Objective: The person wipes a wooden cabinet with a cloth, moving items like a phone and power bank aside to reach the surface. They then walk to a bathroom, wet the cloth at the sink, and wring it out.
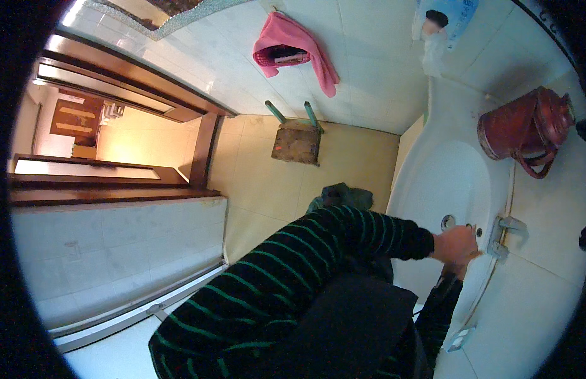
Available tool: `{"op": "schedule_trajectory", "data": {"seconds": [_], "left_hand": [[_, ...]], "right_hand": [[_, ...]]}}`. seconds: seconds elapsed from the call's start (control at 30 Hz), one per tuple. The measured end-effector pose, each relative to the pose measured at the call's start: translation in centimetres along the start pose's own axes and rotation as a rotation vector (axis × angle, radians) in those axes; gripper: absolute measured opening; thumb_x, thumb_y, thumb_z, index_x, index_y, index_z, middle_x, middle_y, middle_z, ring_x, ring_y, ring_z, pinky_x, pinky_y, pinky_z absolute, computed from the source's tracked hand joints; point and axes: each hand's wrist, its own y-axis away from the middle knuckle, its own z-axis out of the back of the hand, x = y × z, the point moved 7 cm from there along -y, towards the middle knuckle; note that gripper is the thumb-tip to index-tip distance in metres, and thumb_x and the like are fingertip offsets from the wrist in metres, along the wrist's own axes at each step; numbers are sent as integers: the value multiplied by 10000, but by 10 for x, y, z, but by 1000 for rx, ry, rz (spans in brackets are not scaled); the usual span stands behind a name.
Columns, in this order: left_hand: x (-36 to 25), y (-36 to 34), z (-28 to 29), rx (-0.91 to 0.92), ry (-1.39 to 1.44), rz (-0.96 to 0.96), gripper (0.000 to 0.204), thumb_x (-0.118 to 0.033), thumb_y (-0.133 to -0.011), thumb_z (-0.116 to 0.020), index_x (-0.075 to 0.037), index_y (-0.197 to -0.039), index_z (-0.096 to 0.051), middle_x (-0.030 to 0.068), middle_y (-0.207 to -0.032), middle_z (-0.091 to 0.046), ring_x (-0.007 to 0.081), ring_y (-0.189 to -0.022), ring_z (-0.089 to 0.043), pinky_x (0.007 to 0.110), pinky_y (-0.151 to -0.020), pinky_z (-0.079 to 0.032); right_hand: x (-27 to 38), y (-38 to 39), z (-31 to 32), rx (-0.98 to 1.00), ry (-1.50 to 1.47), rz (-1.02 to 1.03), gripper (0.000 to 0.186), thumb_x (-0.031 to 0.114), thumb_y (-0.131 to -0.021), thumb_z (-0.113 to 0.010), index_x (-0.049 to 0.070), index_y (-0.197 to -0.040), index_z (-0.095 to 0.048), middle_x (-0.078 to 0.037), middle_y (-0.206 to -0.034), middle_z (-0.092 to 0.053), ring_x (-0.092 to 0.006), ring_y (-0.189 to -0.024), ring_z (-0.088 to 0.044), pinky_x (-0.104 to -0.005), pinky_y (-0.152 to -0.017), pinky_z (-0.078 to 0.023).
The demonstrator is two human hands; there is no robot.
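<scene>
My left hand (456,244), at the end of a black sleeve with green stripes, lies over my right hand (454,271) above the near side of a white basin (406,196). The left fingers look curled in; whatever they close on is hidden. Most of the right hand is covered by the left one, so its fingers do not show. Just beyond the hands are the round metal drain (448,222) and a metal tap (509,223) at the basin's right edge.
A dark red thermos jug (511,126) stands at the basin's far right. Behind are a small wooden stool (296,145), a dark green cloth (343,194) on the floor and a pink towel (286,38) on the wall. An open doorway (204,151) lies left.
</scene>
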Motion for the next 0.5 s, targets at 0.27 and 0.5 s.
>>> {"op": "schedule_trajectory", "data": {"seconds": [0.27,0.5], "left_hand": [[31,-9,-2,-373,370,15,241,-184,-917,-613,-54,-1093,-713,195,-1130,-645,387,-1102,-586,489,-938,-477],[41,-7,-14,-210,386,-15,247,-243,-931,-605,-35,-1035,-690,218,-1091,-634,398,-1047,-601,483,-942,-491]], "right_hand": [[17,10,-3,25,529,81,297,95,-992,-550,34,-1283,-552,-84,-1208,-621,-186,-1084,-605,-338,-914,-526],[41,17,-20,2,330,131,374,12,-922,-636,22,-1282,-536,-95,-1201,-630,-197,-1050,-633,-338,-907,-526]]}}
